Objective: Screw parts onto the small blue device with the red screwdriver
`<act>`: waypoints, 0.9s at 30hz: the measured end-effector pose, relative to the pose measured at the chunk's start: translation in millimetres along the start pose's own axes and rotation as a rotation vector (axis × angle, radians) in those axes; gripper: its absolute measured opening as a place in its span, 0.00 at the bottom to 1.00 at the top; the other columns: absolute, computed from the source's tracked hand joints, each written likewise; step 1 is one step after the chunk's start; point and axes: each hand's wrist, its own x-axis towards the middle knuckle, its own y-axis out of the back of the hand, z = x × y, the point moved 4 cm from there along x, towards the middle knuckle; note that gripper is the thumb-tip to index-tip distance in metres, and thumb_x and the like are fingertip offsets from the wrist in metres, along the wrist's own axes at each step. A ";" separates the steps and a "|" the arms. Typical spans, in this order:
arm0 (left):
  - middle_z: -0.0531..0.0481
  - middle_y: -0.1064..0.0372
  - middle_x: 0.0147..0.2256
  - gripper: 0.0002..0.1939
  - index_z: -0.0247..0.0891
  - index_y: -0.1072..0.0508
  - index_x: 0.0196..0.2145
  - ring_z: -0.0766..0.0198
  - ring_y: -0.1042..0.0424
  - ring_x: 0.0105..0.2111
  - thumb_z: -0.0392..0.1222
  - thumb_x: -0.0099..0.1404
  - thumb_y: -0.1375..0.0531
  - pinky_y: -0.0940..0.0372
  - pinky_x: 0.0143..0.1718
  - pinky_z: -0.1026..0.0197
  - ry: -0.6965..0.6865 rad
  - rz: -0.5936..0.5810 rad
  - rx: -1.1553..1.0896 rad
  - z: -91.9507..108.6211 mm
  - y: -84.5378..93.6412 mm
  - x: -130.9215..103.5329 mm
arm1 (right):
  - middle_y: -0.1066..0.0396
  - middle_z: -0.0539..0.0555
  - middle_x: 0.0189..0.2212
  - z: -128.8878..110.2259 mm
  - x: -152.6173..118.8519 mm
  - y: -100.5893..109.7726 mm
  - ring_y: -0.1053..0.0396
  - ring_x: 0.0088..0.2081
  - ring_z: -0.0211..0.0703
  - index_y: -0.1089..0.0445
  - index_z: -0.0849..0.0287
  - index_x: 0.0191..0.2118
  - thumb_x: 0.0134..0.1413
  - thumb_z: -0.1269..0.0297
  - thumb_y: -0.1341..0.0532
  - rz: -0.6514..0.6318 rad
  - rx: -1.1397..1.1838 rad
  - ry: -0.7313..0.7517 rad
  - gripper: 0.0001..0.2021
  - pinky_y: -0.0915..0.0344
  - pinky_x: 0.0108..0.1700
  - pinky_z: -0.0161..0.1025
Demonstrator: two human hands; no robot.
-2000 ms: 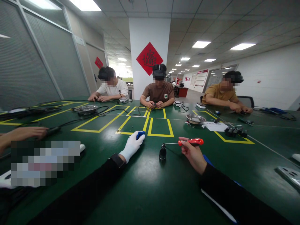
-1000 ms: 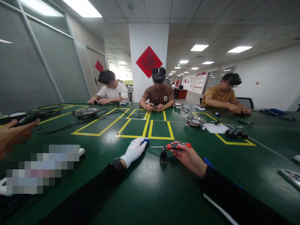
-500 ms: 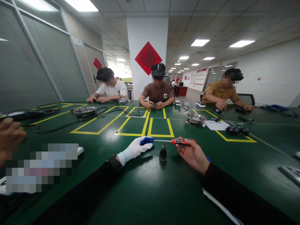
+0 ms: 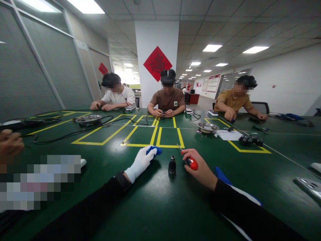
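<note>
My left hand [image 4: 143, 159], in a white glove with blue-coated fingers, is curled closed above the green table [image 4: 150, 207]. Whatever it may grip is hidden by the fingers. My bare right hand [image 4: 199, 167] is wrapped round a screwdriver [image 4: 192, 163] with a red and black handle, its thin shaft pointing up and away to the left. Between the two hands a black tapered part [image 4: 172, 166] with a metallic top stands upright on the table, touched by neither hand. A blue and white glove [image 4: 225, 177] lies partly under my right forearm.
Metal bowls [image 4: 207, 127] stand farther off, one left and one right. Beside the right one are a white paper [image 4: 229, 134] and several black parts [image 4: 250, 140]. Black cables [image 4: 72, 135] run across the left. Three people sit opposite; another person's hand [image 4: 10, 142] shows at left.
The screwdriver has come away from my left hand and swung round to point forward. My right hand has turned over and lowered slightly, uncovering more of the glove beneath the forearm.
</note>
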 end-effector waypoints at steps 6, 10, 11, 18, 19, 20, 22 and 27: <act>0.49 0.32 0.29 0.13 0.34 0.30 0.32 0.65 0.34 0.29 0.41 0.66 0.52 0.38 0.34 0.64 -0.272 -0.057 0.047 48.2 -18.8 -36.4 | 0.38 0.58 0.50 -18.2 -11.9 -22.3 0.37 0.48 0.49 0.32 0.57 0.40 0.48 0.64 0.38 -0.315 -0.558 0.070 0.11 0.39 0.51 0.48; 0.49 0.32 0.28 0.12 0.36 0.29 0.32 0.64 0.33 0.30 0.40 0.66 0.50 0.39 0.35 0.63 -0.434 -0.180 0.203 63.5 -28.4 -53.5 | 0.35 0.58 0.47 -23.8 -10.4 -17.7 0.36 0.45 0.49 0.33 0.57 0.44 0.52 0.55 0.40 -0.263 -0.625 0.104 0.16 0.37 0.47 0.47; 0.49 0.32 0.28 0.12 0.36 0.29 0.31 0.64 0.33 0.31 0.40 0.66 0.50 0.39 0.36 0.63 -0.464 -0.208 0.229 64.1 -29.9 -54.9 | 0.35 0.58 0.46 -25.4 -9.8 -15.5 0.36 0.45 0.48 0.33 0.57 0.44 0.53 0.57 0.40 -0.212 -0.611 0.135 0.15 0.38 0.47 0.47; 0.49 0.30 0.30 0.09 0.37 0.29 0.32 0.65 0.32 0.32 0.40 0.65 0.48 0.39 0.38 0.63 -0.538 -0.370 0.183 58.9 -39.4 -52.5 | 0.29 0.53 0.36 -36.1 -17.6 -16.7 0.33 0.38 0.42 0.31 0.54 0.40 0.54 0.70 0.40 -0.075 -0.381 0.490 0.07 0.37 0.40 0.41; 0.49 0.30 0.30 0.09 0.36 0.29 0.32 0.65 0.32 0.32 0.39 0.65 0.48 0.39 0.38 0.63 -0.540 -0.378 0.175 58.9 -40.2 -52.4 | 0.29 0.53 0.36 -36.4 -18.5 -17.9 0.33 0.37 0.41 0.31 0.54 0.40 0.54 0.70 0.40 -0.085 -0.373 0.503 0.08 0.38 0.40 0.40; 0.49 0.30 0.30 0.08 0.36 0.29 0.32 0.66 0.32 0.32 0.39 0.64 0.47 0.38 0.38 0.64 -0.538 -0.384 0.167 59.0 -40.7 -52.4 | 0.29 0.53 0.35 -36.7 -18.9 -18.7 0.33 0.37 0.41 0.30 0.54 0.40 0.54 0.71 0.39 -0.090 -0.367 0.509 0.08 0.38 0.39 0.40; 0.49 0.29 0.30 0.08 0.36 0.29 0.32 0.66 0.32 0.31 0.39 0.64 0.47 0.38 0.38 0.64 -0.522 -0.397 0.153 59.2 -41.1 -52.5 | 0.29 0.52 0.34 -36.8 -18.9 -19.0 0.33 0.36 0.40 0.29 0.54 0.39 0.54 0.72 0.39 -0.097 -0.345 0.505 0.07 0.37 0.39 0.39; 0.48 0.29 0.29 0.11 0.34 0.29 0.31 0.66 0.32 0.30 0.42 0.65 0.47 0.38 0.36 0.64 -0.516 -0.456 0.128 57.2 -42.1 -53.0 | 0.29 0.53 0.34 -36.7 -17.1 -18.5 0.31 0.36 0.38 0.28 0.55 0.38 0.55 0.70 0.40 -0.148 -0.221 0.435 0.06 0.35 0.38 0.36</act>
